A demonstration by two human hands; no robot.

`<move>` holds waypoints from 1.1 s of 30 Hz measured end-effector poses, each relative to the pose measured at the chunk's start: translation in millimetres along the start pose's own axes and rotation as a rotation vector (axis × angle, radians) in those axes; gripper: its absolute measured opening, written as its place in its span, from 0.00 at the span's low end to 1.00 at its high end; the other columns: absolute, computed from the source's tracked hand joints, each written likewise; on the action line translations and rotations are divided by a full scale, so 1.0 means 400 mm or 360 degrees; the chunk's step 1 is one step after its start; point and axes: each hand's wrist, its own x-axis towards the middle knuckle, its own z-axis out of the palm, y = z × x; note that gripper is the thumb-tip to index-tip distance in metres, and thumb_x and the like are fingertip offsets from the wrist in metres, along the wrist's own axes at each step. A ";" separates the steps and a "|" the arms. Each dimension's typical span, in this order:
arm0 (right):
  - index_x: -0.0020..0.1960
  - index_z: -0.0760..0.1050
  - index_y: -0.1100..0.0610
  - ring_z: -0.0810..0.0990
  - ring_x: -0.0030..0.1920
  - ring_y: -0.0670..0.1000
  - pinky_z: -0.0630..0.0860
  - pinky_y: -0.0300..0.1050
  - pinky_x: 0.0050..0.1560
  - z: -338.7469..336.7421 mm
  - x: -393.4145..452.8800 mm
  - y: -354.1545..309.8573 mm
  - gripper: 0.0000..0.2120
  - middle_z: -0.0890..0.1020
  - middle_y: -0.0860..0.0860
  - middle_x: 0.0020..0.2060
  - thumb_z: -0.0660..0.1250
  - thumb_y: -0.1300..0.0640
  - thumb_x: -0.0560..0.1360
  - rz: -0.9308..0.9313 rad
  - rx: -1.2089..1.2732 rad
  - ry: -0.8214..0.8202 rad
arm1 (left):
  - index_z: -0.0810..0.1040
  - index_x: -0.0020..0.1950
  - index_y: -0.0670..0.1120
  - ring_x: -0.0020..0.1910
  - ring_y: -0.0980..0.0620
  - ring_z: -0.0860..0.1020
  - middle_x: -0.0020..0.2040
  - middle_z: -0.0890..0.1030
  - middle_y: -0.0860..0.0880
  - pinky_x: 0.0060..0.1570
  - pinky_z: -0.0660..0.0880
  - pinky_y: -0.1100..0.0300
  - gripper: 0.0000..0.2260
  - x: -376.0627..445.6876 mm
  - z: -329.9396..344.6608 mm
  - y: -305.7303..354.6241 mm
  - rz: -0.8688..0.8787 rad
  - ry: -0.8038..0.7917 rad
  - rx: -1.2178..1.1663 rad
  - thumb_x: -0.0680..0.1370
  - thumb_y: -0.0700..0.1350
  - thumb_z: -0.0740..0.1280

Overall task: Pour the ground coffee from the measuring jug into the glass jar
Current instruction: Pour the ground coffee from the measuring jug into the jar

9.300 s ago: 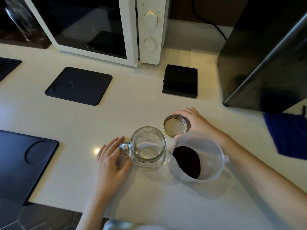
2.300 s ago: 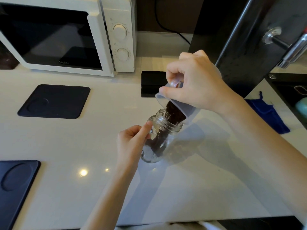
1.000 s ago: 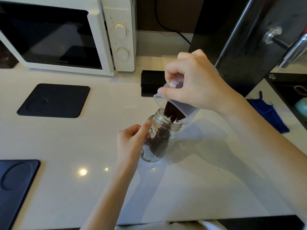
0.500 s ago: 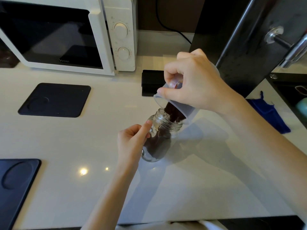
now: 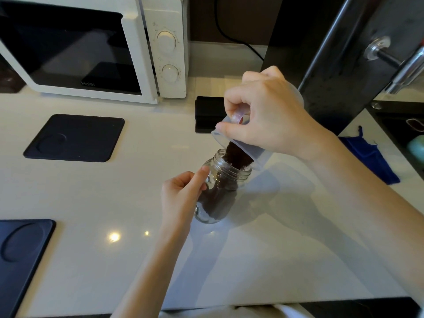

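- The left hand (image 5: 181,193) holds the side of the glass jar (image 5: 220,191) on the white counter (image 5: 263,249).
- The right hand (image 5: 268,115) grips the tipped measuring jug (image 5: 250,152); brown ground coffee (image 5: 237,157) slides into the jar's mouth.
- Dark mats (image 5: 74,137) lie to the left.
- The white microwave (image 5: 91,47) at the back says "Haier".

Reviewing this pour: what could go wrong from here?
1. The measuring jug has a wider mouth than the glass jar, so ground coffee could spill onto the counter.
2. The left hand grips only the jar's side, so a nudge from the jug could tip it.
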 end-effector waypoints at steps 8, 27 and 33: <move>0.33 0.69 0.54 0.66 0.42 0.52 0.50 0.26 0.34 -0.004 0.000 -0.001 0.11 0.71 0.50 0.33 0.69 0.51 0.68 -0.0042 -0.0041 -0.0009 | 0.69 0.18 0.48 0.19 0.59 0.62 0.16 0.66 0.56 0.21 0.59 0.71 0.23 -0.002 0.003 -0.001 0.0006 -0.0007 -0.0005 0.72 0.48 0.70; 0.33 0.69 0.54 0.69 0.38 0.55 0.56 0.44 0.40 0.007 0.012 -0.009 0.11 0.71 0.51 0.32 0.68 0.52 0.68 -0.0165 -0.0065 -0.0032 | 0.69 0.18 0.48 0.20 0.59 0.61 0.16 0.66 0.56 0.21 0.59 0.69 0.22 0.003 0.003 -0.005 -0.0011 0.0010 -0.0051 0.72 0.48 0.70; 0.32 0.68 0.54 0.69 0.37 0.55 0.57 0.43 0.43 0.009 0.014 -0.012 0.11 0.71 0.51 0.30 0.68 0.54 0.68 -0.0200 -0.0103 -0.0022 | 0.69 0.18 0.48 0.20 0.60 0.62 0.16 0.65 0.57 0.21 0.59 0.71 0.23 0.002 0.004 -0.007 -0.0019 0.0006 -0.0063 0.72 0.48 0.70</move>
